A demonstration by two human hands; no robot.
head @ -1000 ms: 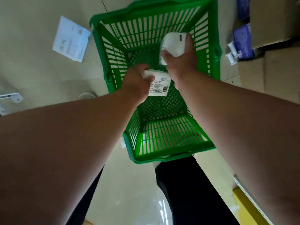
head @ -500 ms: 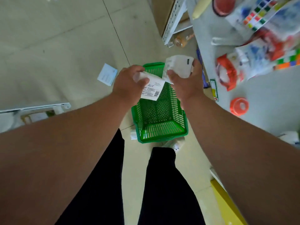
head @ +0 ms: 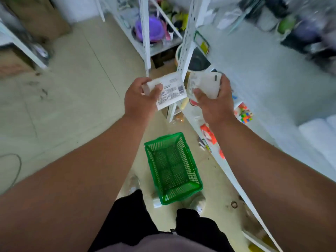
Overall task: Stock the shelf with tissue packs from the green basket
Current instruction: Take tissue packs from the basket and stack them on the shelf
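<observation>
Hands raised; green basket lower now, empty (on floor).

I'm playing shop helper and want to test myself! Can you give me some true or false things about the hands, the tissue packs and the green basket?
1. Each hand holds a tissue pack. True: the left hand grips one tissue pack, the right hand grips another.
2. The green basket is full of packs. False: it looks empty.
3. The basket sits on the floor, near the person's feet. True.
4. The left pack shows a printed label with a barcode. True.
5. The hands are down inside the basket. False: they are raised well above it, in front of the white shelf.
</observation>
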